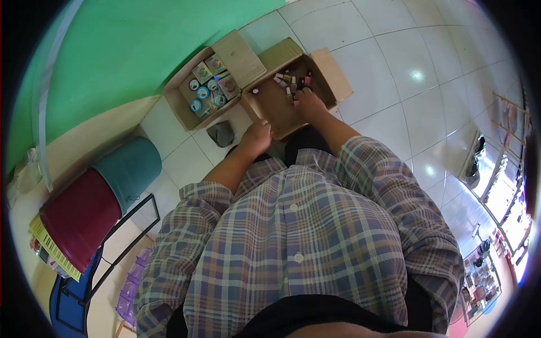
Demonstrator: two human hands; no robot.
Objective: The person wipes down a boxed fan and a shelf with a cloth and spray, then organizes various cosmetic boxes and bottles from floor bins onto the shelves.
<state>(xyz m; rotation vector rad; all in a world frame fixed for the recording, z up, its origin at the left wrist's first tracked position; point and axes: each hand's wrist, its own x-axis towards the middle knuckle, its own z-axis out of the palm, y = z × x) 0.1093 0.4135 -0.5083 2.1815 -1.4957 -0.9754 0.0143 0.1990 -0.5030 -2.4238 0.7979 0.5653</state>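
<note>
Two open cardboard boxes stand on the tiled floor below me. The right box [276,104] holds several small bottles [293,81] near its far end. My right hand [307,101] reaches down into this box, right beside the bottles; whether it grips one I cannot tell. My left hand [256,138] rests on the near edge of the same box with its fingers curled over the rim. The left box [183,101] holds several small round jars and packets [208,87].
A dark grey pouch [221,133] lies on the floor between the boxes and me. At left stand a teal bucket [129,166] and a dark red bucket [79,217] by a green wall. Display shelves [496,186] line the right edge.
</note>
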